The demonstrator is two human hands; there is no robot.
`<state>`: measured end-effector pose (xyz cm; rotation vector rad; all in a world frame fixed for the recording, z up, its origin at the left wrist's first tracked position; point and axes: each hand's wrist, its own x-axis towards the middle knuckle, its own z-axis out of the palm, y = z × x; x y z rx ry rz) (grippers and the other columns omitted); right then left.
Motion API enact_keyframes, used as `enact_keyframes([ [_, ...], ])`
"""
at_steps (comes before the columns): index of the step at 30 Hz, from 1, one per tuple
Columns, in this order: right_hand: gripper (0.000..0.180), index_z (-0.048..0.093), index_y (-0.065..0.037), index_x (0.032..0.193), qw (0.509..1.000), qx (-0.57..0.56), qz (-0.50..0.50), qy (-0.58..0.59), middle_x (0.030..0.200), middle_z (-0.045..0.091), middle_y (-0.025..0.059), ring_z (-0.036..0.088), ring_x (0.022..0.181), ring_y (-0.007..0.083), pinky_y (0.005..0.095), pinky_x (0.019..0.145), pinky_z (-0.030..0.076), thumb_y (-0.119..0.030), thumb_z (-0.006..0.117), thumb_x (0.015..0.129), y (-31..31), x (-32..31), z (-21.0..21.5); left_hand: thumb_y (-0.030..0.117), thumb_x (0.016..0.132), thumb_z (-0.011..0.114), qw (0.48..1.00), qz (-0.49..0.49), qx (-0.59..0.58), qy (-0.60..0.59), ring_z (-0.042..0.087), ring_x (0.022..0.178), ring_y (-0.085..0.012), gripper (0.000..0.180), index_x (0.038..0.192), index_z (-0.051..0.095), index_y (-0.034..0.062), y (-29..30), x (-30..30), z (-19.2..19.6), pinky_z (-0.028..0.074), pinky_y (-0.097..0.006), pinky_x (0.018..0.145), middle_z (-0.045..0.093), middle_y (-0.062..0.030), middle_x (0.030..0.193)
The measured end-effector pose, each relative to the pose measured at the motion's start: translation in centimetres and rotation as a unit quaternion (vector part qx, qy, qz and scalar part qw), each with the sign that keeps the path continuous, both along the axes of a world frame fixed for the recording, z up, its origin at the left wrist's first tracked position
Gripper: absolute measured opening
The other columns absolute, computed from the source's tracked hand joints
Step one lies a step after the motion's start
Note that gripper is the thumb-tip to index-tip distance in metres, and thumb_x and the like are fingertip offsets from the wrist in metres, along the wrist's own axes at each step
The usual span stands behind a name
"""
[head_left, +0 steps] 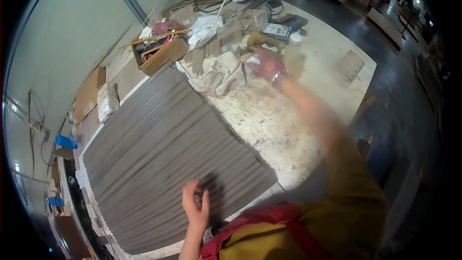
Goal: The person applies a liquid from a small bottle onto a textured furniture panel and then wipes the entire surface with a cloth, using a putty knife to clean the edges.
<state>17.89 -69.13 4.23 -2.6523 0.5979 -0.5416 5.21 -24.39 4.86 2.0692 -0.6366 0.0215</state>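
Observation:
My left hand (pixel 195 205) is bare and hovers over the near edge of a grey, ribbed panel or row of long strips (pixel 159 149). Its thumb and fingers are curved and apart, with nothing plainly between them. Reaching far forward, my right hand (pixel 268 65) wears a reddish glove and is smeared by motion. Something whitish shows at its fingertips, but I cannot make out whether it is held. Just left of that hand lies a crumpled cream cloth (pixel 221 74). A bottle with a pale lid (pixel 295 38) stands beyond it.
An open cardboard box (pixel 166 57) of mixed items sits past the panel's far corner. Plastic bags (pixel 204 31), cables and scraps clutter the table's back. A flat greyish piece (pixel 350 66) lies on the white tabletop (pixel 332 38) at right. A wrapped white packet (pixel 108 102) rests left.

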Motion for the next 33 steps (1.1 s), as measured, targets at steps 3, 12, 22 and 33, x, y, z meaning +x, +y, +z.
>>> enact_keyframes([
  [3, 0.051, 0.049, -0.008, 0.114, 0.992, -0.013, -0.04, 0.116, 0.1, 0.066, 0.0172, 0.064, 0.093, 0.0357, 0.0457, 0.079, 0.05, -0.044, 0.063, 0.082, -1.6, 4.1, -0.6, -0.006, 0.079, 0.058, 0.998, 0.056, 0.022, 0.015, 0.057, 0.081, -0.0183, 0.027, 0.106, 0.058, -0.0002, 2.0, -3.1, -1.5, 0.047, -0.026, 0.069, 0.058, -0.0101, 0.097],
  [12, 0.065, 0.045, -0.009, 0.125, 0.99, 0.058, -0.109, 0.064, 0.112, 0.063, 0.0193, 0.06, 0.103, 0.0382, 0.0469, 0.087, 0.048, -0.054, 0.061, 0.081, -4.3, 8.7, -7.4, -0.003, 0.08, 0.062, 0.987, 0.137, 0.063, 0.061, 0.061, 0.081, -0.0271, 0.023, 0.102, 0.061, 0.0005, 3.5, -4.9, -2.7, 0.048, -0.032, 0.073, 0.062, -0.0132, 0.09],
  [22, 0.035, 0.057, -0.005, 0.112, 0.983, 0.027, -0.159, 0.084, 0.11, 0.062, 0.0222, 0.06, 0.105, 0.0367, 0.0451, 0.089, 0.048, -0.03, 0.053, 0.088, -10.0, 13.3, -10.1, -0.004, 0.084, 0.058, 0.986, 0.132, 0.099, 0.024, 0.06, 0.076, -0.0188, 0.02, 0.104, 0.059, -0.0005, 3.3, -3.6, -2.6, 0.047, -0.027, 0.068, 0.063, -0.0112, 0.089],
  [33, 0.038, 0.058, -0.01, 0.121, 0.98, -0.122, -0.062, 0.146, 0.12, 0.06, 0.016, 0.059, 0.109, 0.0316, 0.0413, 0.091, 0.047, -0.026, 0.056, 0.087, -6.9, 12.7, -4.1, -0.003, 0.084, 0.059, 0.982, 0.137, 0.133, 0.011, 0.061, 0.075, -0.0202, 0.023, 0.106, 0.059, 0.0001, 3.4, -2.6, -2.4, 0.048, -0.028, 0.068, 0.064, -0.0113, 0.087],
])
